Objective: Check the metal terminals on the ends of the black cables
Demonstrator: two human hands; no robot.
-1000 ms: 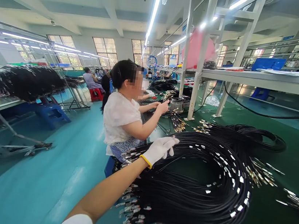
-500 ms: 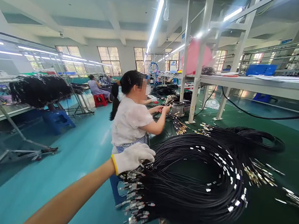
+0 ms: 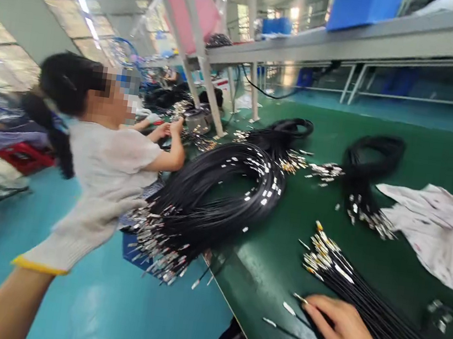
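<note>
**Both hands at the cable bench**

While your arms spread wide, the green bench point(image 3: 419, 161) fills the right of the view, with the teal floor point(image 3: 99, 308) beside it. A co-worker point(image 3: 106, 159) in a pale top sits close at your left, hands busy farther along the bench. Next in size, the big coil of black cables point(image 3: 223, 191) lies at the bench edge, its metal ends spilling over the side. A crumpled pale cloth point(image 3: 443, 231) lies at the right. A straight cable bundle point(image 3: 360, 298) runs toward you, tipped with metal connectors. Your gloved left hand point(image 3: 86, 223) reaches to the coil's hanging ends, blurred, so its grip can't be told. Your bare right hand point(image 3: 339, 329) lies flat, fingers spread, on loose cables beside that bundle.
</note>
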